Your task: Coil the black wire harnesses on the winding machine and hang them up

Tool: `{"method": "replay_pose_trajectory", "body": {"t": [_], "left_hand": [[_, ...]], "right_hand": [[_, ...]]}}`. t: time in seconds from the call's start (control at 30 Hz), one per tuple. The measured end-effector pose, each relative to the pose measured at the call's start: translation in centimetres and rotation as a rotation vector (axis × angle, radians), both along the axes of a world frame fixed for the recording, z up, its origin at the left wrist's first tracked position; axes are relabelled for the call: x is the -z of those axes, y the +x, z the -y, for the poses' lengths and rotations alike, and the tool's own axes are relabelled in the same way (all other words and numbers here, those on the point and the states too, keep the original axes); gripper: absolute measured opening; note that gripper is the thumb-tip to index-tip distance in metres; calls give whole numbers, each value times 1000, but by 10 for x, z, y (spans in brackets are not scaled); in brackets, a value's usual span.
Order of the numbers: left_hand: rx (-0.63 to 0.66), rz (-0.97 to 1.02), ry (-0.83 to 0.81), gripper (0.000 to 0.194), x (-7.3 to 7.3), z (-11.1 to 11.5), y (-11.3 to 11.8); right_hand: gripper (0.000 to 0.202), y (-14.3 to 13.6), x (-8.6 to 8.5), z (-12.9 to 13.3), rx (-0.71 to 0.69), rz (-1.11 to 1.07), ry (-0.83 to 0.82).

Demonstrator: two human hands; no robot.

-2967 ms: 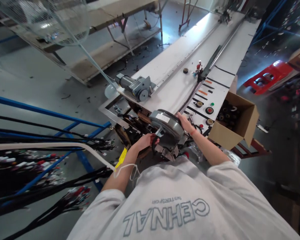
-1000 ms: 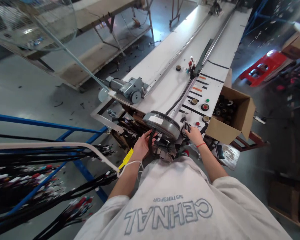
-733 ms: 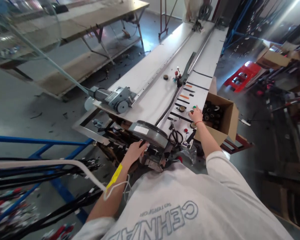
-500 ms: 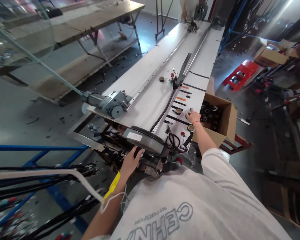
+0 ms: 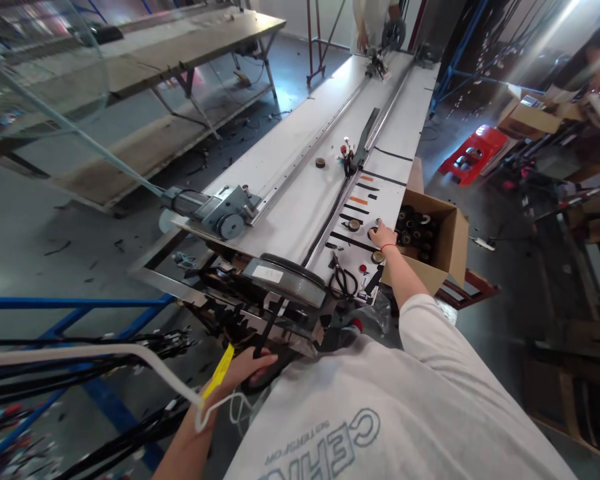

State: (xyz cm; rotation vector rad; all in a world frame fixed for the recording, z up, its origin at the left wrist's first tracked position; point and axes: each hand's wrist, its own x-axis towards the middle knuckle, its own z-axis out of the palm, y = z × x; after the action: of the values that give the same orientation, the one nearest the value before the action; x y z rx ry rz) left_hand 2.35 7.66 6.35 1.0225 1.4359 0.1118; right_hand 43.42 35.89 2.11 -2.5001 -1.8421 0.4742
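My left hand (image 5: pixel 257 365) is closed on a black strip (image 5: pixel 271 325) below the near end of the long white table (image 5: pixel 285 220). That strip runs up to the grey reel (image 5: pixel 284 280) at the table's end. On the table's right edge, my right hand (image 5: pixel 383 235) rests with its fingers bent round a dark tape roll (image 5: pixel 373 233), partly hidden by the fingers. Beside it lie a tape roll (image 5: pixel 353 225) and another roll (image 5: pixel 377 257). Black-handled scissors (image 5: pixel 345 280) lie nearer to me. A black cable bundle (image 5: pixel 325 230) runs along the metal rail.
A cardboard box (image 5: pixel 443 250) of tape rolls stands right of the table. A grey clamp device (image 5: pixel 230 217) sits at the left corner. Wire bundles hang on a blue rack (image 5: pixel 80 303) at left. Another person's hand (image 5: pixel 363 39) is at the far end.
My left hand has moved down and toward me from the reel, and a black strip now stretches between them. My right hand stays by the same roll.
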Motion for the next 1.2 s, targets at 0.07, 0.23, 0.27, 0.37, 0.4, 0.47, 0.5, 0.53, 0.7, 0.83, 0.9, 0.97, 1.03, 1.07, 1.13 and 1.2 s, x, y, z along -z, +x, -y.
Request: {"method": "replay_pose_trajectory", "body": {"t": [0.07,0.23,0.27,0.37,0.4,0.47,0.5,0.53,0.7,0.83,0.9,0.97,1.03,1.07,1.13,1.2], "left_hand": [[137,102,-118,47,1,11,-6],[-77,-24,134,55,18,34,-1],[-174,-50,177,59,23,39,2],[-369,-104,268,66,33,49,12],[-385,-110,299,66,34,50,15],[-364,-96,375,63,32,49,19],[-353,-90,418,62,31,46,22],[-353,-88,453,62,29,43,24],[-461,-91,468,66,33,15,31],[-516,-17,484,66,35,-11,17],[-528,23,487,68,31,-20,4],[-519,74,485,68,25,-26,-7],[-493,127,487,67,20,-27,-14],[-477,149,492,66,19,-27,-16],[-447,180,506,64,18,-27,-20],[-416,196,529,61,21,-26,-23]], "right_hand": [[63,0,1,0,-1,-2,5],[65,-2,3,-2,3,-10,4],[65,-2,3,-2,4,-10,2],[65,-4,3,1,7,-13,-3],[65,-5,2,2,7,-14,-1],[65,-5,-1,3,8,-15,6],[64,-4,-3,3,10,-20,8],[64,-4,-7,1,13,-30,6],[62,-22,-38,12,17,-161,81],[47,-105,-52,105,-409,-545,297],[41,-160,-51,167,-747,-761,190],[39,-211,-46,211,-870,-780,110],[35,-249,-39,224,-744,-636,42],[30,-260,-35,221,-660,-570,-9],[15,-269,-29,205,-558,-535,-76],[8,-265,-25,193,-589,-611,-27]]}}
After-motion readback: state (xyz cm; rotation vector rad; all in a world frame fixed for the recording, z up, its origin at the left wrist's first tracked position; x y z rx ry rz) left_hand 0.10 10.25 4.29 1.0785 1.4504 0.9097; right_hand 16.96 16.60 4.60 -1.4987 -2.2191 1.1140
